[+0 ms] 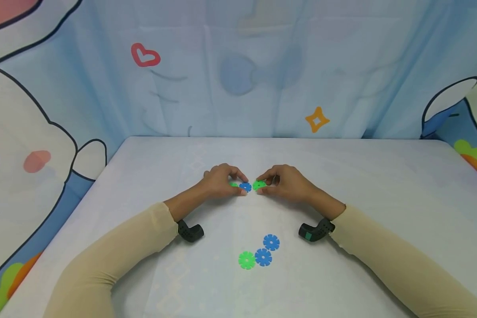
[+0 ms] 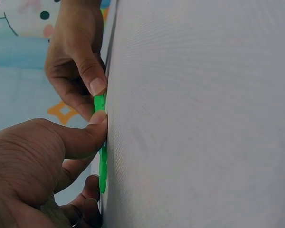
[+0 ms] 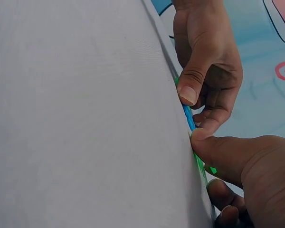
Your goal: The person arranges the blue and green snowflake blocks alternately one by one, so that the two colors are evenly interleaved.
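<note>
Near the middle of the table, my left hand point(image 1: 221, 182) pinches a blue notched disc point(image 1: 245, 187) between thumb and fingers. A green notched disc point(image 1: 233, 184) sits beside that blue one, partly covered by the hand; whether the two are joined I cannot tell. My right hand point(image 1: 288, 183) pinches another green notched disc point(image 1: 259, 185), facing the blue one across a small gap in the head view. In the right wrist view the blue disc point(image 3: 189, 117) shows edge-on between the two hands. The left wrist view shows the right hand's green disc point(image 2: 99, 102) edge-on, low over the tabletop.
Closer to the person, a green disc point(image 1: 247, 260) and two blue discs, one lower point(image 1: 263, 257) and one upper point(image 1: 271, 242), lie on the white tablecloth point(image 1: 361, 282). A light blue printed curtain point(image 1: 238, 88) hangs behind the table's far edge.
</note>
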Tool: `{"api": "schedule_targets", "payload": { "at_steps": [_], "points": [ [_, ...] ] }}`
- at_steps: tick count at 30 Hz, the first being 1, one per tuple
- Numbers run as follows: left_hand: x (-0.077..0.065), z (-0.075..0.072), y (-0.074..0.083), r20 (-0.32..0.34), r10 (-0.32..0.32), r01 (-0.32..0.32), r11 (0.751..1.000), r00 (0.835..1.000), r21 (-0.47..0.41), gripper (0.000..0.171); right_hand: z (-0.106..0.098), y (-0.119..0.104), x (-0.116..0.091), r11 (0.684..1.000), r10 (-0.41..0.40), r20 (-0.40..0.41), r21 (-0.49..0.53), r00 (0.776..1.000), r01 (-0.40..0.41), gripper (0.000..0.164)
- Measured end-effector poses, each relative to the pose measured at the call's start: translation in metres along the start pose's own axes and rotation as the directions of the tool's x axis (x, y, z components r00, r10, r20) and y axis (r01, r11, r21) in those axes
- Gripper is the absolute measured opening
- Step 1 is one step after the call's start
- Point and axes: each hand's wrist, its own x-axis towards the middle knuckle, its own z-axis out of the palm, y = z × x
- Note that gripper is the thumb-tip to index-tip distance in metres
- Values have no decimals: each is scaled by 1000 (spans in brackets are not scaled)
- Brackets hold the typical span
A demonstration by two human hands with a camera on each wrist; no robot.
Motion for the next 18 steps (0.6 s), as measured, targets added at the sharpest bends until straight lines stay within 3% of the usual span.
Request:
{"api": "schedule_targets", "payload": {
  "at_steps": [18],
  "points": [
    [0,0,0,3,-5,5,1000,1000,0,30,0,-3,0,999,38,5,10,999,-38,35]
  ]
}}
